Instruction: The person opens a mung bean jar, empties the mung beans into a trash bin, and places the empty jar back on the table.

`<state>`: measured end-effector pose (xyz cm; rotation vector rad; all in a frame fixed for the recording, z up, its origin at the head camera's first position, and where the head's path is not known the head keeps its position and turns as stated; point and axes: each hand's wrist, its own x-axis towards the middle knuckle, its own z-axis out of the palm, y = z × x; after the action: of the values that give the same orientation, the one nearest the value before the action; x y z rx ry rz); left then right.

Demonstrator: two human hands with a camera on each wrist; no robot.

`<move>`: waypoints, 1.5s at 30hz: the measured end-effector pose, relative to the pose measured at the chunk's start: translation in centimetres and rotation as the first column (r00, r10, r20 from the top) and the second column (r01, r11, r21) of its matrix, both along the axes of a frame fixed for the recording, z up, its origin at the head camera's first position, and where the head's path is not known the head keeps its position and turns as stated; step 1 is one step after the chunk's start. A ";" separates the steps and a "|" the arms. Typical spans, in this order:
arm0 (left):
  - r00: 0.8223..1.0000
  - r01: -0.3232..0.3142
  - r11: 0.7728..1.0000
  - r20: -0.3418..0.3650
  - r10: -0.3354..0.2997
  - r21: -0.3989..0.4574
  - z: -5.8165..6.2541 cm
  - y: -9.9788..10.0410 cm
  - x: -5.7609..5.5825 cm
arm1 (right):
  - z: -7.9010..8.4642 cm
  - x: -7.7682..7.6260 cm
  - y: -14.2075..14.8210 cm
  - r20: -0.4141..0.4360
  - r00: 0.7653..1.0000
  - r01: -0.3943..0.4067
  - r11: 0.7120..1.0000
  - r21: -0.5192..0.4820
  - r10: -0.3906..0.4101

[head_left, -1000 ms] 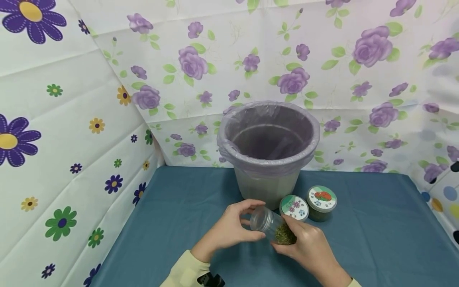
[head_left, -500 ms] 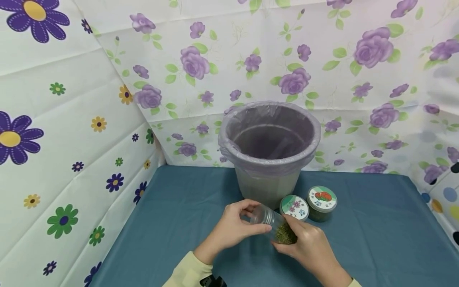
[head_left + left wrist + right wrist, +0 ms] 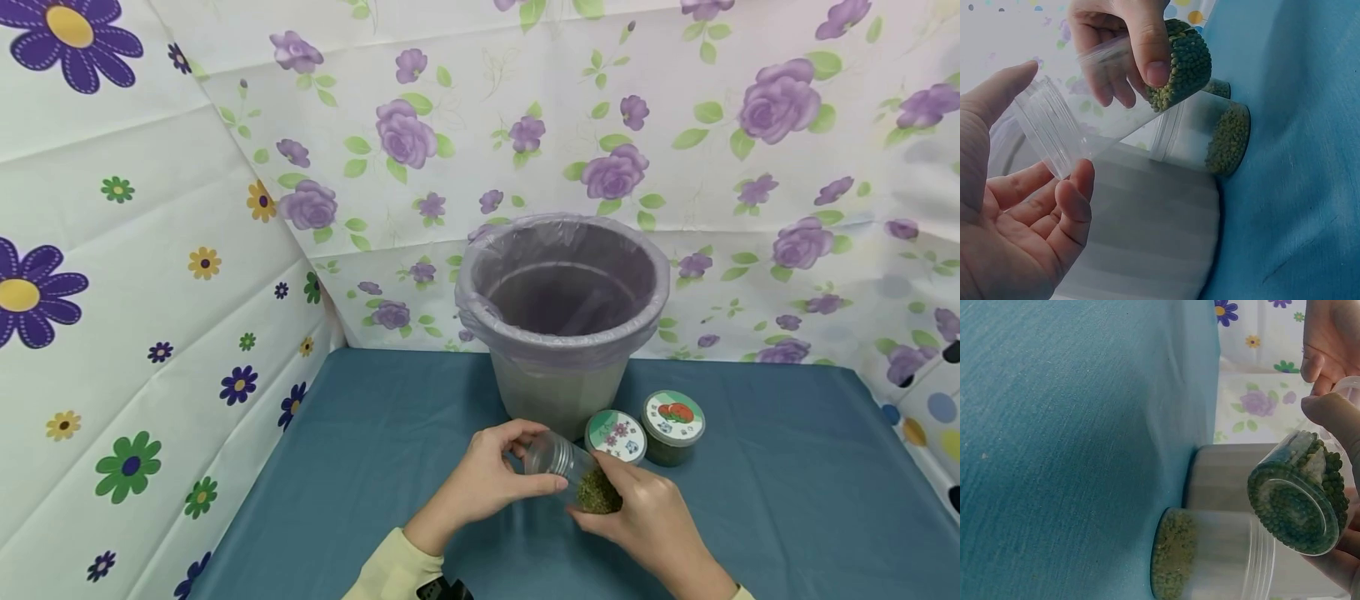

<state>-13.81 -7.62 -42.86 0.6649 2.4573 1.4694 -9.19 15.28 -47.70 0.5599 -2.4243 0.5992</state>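
Note:
A clear plastic jar with small green beans, like mung beans, is tilted above the table, its threaded mouth toward my left hand. The beans lie at its bottom end. My right hand grips the lower body, thumb on one side and fingers round the other. My left hand holds the mouth end between thumb and curled fingers. Just behind stand two similar jars with printed lids: one with pink flowers, one with red tomatoes. Green beans show inside the nearer jar.
A grey bin lined with a thin purple bag stands behind the hands, close to the flower-lid jar. A blue cloth covers the table. Flower-printed sheets hang at the back and sides.
My left thumb has shifted onto the near side of the jar's mouth, and the fingers sit closer round it. My right hand and the jar's tilt have hardly changed.

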 end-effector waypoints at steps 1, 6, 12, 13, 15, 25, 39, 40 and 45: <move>1.000 0.003 1.000 -0.004 -0.003 0.001 0.0 0.0 0.0 | 0.0 0.0 0.0 0.000 1.000 0.000 1.000 -0.002 0.000; 1.000 0.011 1.000 -0.018 -0.011 0.004 0.1 0.1 -0.1 | 0.0 -0.1 0.1 0.000 1.000 -0.003 1.000 -0.010 0.003; 1.000 0.000 1.000 -0.017 0.000 0.012 0.1 -0.2 -0.3 | 0.0 -0.2 0.2 0.005 1.000 0.001 1.000 -0.026 -0.001; 1.000 -0.003 1.000 -0.020 0.003 0.015 0.1 -0.2 -0.4 | 0.0 -0.2 0.3 0.006 1.000 0.003 1.000 -0.030 -0.002; 1.000 -0.006 1.000 -0.021 0.007 0.027 0.0 -0.4 -0.5 | 0.0 -0.3 0.4 0.008 1.000 0.008 0.999 -0.038 -0.008; 0.991 -0.023 0.982 0.135 -0.003 0.187 1.1 -1.5 -0.7 | 0.5 -0.6 0.9 0.021 0.999 0.050 0.995 -0.084 -0.048; 0.981 -0.159 0.978 0.132 0.142 0.134 -0.5 -4.4 -2.3 | 0.8 -0.3 1.1 0.069 0.994 0.101 0.976 -0.192 -0.090; 0.981 -0.171 0.977 0.117 0.157 0.128 -1.1 -4.8 -2.6 | 0.9 -0.3 1.0 0.076 0.993 0.109 0.974 -0.198 -0.095; 0.959 -0.276 0.954 0.101 0.265 0.121 -1.8 -6.0 -3.2 | 1.1 -0.1 1.0 0.092 0.989 0.134 0.964 -0.231 -0.116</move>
<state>-17.00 -13.60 -44.64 0.2875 2.4788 1.7344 -9.31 16.27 -46.56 0.2864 -2.3932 0.8551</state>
